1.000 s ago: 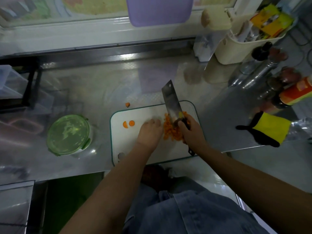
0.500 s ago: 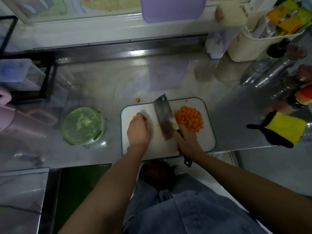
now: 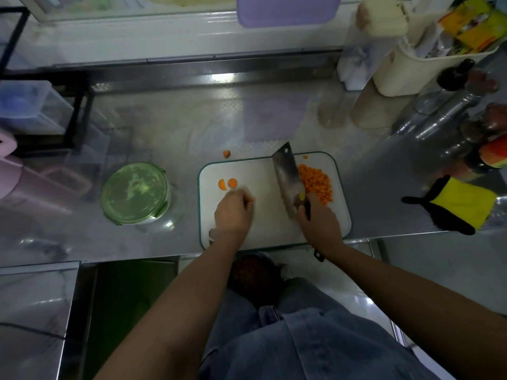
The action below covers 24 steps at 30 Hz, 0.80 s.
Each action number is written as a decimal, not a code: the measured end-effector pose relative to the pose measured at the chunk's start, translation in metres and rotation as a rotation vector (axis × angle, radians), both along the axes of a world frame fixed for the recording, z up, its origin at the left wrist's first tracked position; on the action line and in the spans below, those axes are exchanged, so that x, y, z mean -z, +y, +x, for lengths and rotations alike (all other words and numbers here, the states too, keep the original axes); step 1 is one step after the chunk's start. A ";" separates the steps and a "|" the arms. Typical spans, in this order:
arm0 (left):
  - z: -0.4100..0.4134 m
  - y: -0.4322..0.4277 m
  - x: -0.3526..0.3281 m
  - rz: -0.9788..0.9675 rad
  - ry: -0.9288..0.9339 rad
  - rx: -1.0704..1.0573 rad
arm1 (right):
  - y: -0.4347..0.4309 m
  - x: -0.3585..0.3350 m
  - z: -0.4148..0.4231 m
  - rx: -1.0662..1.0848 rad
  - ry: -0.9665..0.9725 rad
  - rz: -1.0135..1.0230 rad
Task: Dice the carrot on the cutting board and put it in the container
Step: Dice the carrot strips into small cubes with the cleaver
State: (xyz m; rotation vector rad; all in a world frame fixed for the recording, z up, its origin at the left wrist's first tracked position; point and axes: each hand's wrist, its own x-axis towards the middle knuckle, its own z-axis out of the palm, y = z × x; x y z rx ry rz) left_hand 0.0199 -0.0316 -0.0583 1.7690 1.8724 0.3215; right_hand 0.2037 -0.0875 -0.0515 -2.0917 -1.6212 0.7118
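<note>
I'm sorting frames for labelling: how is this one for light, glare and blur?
Head view: dim overall, with a glare streak on the steel counter behind the cutting board; the left hand is motion-blurred at the fingertips; the knife and diced carrot read clearly; wide-angle bending curves the edges.

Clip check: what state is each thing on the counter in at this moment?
cutting board, lying flat.
container, lid on, left of the board.
diced carrot, piled at the board's far right.
carrot slices, two, uncut, on the board's left.
stray carrot piece, off the board, beyond its far edge.
cleaver, gripped by the right hand, blade beside the pile.
left hand, near the slices, fingers blurred.
</note>
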 end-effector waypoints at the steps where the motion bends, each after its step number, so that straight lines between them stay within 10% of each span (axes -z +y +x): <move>1: 0.003 0.001 0.000 -0.014 -0.026 0.019 | 0.002 -0.001 0.002 -0.006 -0.013 -0.010; 24: 0.020 0.003 0.006 0.095 0.058 0.168 | 0.010 -0.003 -0.017 -0.278 -0.120 0.054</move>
